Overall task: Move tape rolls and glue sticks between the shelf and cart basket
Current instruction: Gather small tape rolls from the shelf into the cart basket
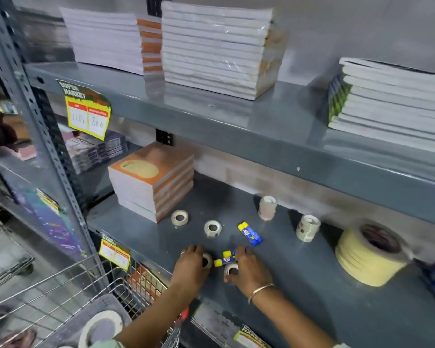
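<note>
Two small tape rolls on the shelf (299, 285) are grasped by the left hand (192, 262) and right hand (246, 268); the glue stick (225, 259) wedged between could be knocked away.

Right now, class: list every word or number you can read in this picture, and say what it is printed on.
"SUPER MARKET": header of the price tag on the upper shelf edge.
"110" and "80", handwritten and uncertain: same tag.
Lower price tag: too blurred.
Bottom tag: too blurred.
Glue sticks: label too small.
Orange notebook cover: unreadable.
</note>
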`<move>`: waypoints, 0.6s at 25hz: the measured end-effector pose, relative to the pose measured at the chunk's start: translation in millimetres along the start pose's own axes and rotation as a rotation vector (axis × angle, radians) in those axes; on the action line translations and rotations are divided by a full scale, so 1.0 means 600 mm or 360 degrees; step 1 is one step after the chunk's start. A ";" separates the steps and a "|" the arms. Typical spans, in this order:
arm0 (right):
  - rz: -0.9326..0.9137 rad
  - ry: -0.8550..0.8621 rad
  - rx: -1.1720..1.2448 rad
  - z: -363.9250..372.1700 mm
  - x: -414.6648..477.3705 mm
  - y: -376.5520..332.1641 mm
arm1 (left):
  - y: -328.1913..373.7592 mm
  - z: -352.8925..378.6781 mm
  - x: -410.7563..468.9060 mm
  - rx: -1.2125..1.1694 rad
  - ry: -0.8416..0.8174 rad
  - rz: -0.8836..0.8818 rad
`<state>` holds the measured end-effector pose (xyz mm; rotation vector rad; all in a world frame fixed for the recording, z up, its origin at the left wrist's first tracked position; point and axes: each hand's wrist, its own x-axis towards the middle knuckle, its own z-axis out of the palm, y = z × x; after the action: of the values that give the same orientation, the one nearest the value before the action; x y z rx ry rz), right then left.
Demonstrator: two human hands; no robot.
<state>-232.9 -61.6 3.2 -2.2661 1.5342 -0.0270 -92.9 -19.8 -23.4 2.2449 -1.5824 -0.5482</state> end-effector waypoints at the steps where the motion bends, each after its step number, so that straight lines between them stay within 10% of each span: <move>1: -0.0004 0.0000 -0.0021 0.002 0.000 -0.001 | -0.003 0.000 -0.001 -0.0013 0.0019 -0.0003; 15: -0.0383 0.0061 0.0070 -0.053 0.191 -0.078 | -0.050 -0.126 0.130 -0.0046 0.0251 -0.0003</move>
<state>-153.3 -159.4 24.6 -2.4142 1.2576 -0.1709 -7.2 -80.1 19.0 2.2097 -1.4848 -0.3816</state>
